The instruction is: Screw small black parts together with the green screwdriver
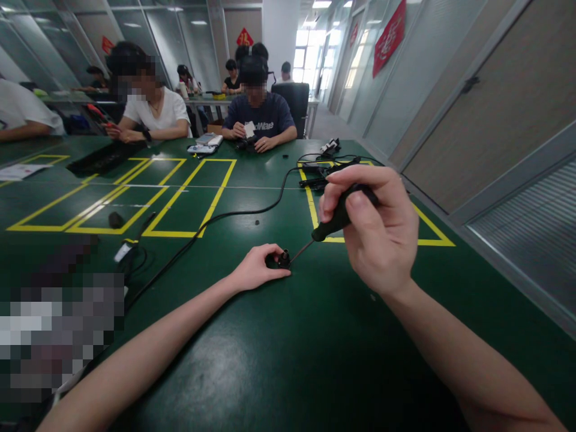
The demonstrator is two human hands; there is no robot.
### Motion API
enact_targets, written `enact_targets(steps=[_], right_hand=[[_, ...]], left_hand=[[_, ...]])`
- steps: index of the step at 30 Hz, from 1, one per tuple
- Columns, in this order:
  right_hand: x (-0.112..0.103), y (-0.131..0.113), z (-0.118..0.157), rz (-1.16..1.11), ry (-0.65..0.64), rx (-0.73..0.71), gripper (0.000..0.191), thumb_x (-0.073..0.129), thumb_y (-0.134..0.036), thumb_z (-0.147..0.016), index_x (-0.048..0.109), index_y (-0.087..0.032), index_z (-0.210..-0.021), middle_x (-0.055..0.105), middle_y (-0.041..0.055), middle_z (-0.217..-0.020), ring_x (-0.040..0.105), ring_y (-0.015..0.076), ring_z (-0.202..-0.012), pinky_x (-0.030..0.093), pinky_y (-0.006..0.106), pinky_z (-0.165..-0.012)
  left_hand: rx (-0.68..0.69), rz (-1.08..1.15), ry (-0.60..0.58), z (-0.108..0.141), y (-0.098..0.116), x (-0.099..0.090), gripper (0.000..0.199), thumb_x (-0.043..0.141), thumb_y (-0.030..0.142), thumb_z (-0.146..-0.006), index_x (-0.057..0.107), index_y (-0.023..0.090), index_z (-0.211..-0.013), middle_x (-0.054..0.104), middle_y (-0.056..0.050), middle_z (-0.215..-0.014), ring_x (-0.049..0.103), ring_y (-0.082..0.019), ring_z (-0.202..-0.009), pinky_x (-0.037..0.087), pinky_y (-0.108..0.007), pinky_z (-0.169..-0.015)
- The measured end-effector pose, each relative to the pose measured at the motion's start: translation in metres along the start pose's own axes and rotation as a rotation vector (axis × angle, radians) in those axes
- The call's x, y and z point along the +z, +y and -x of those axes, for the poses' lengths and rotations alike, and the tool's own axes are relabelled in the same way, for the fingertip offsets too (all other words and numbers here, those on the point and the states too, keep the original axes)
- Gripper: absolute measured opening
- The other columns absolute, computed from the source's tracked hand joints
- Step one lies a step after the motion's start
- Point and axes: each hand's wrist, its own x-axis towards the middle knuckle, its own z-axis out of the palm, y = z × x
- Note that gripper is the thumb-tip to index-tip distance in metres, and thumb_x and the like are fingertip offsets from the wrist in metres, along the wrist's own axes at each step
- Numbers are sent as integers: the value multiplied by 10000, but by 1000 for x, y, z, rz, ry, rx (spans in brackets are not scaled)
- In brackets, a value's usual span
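Note:
My right hand (378,228) is closed around the dark handle of a screwdriver (332,225). Its thin metal shaft slants down to the left, and the tip meets or nearly meets a small black part (284,262). That part has a short round metal piece standing up on top. My left hand (261,267) rests on the green table (252,354) and pinches the part between thumb and fingers, from its left side. Whether the tip sits in a screw is too small to tell.
A black cable (243,213) runs across the table to a heap of black cables and parts (319,174) at the back right. Yellow tape lines (175,233) mark the surface. A dark lump (116,220) lies at left. Two people (256,114) (155,114) work across the table.

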Motion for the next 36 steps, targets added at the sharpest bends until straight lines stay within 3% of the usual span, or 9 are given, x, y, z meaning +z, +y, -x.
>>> enact_targets(steps=[3,5,9,14,19,26,36], right_hand=[[-11,-4,-6,45,-171,-14,305,581,-527,-1009,739,-287,-1110,642,31,-851,607,189,-735,554,355,-642],[-20,-6,-12,122,-197,41,255,691,-488,-952,751,-306,-1120,672,41,-915,638,214,-828,582,379,-715],[-34,-10,-27,198,-95,96,212,789,-326,-886,769,-335,-1097,650,42,-954,634,251,-993,590,426,-853],[-42,-9,-35,225,-20,86,232,793,-202,-842,784,-340,-1028,669,26,-895,631,248,-970,589,422,-840],[-46,-1,-32,204,-137,39,214,653,-231,-914,809,-289,-1048,764,30,-952,689,237,-943,582,440,-899],[-40,-5,-26,34,-213,123,233,672,-454,-960,804,-264,-933,762,49,-855,721,231,-821,618,413,-775],[-45,-4,-32,75,-167,140,165,707,-388,-929,811,-280,-996,766,63,-1040,707,273,-1065,596,462,-946]], left_hand=[[-3,7,3,0,0,0,335,862,417,-742,725,183,-940,713,-11,-864,628,-182,-807,526,-330,-820],[-5,15,0,0,-1,0,340,865,422,-738,725,182,-933,716,-13,-868,629,-182,-810,522,-326,-814],[-8,27,-6,-1,-2,1,338,867,409,-737,731,178,-942,727,-23,-890,631,-182,-818,512,-319,-803],[-13,28,-7,-1,-1,0,317,862,379,-738,735,175,-945,736,-35,-904,642,-190,-834,516,-322,-804],[-16,33,-6,0,0,0,332,858,400,-739,735,176,-951,737,-36,-908,636,-187,-824,519,-320,-799],[-7,17,5,0,-1,0,328,858,411,-744,732,178,-937,727,-25,-888,633,-185,-819,515,-319,-805],[-10,23,-7,0,0,-1,311,858,384,-747,735,176,-942,725,-28,-909,629,-185,-829,489,-309,-795]])
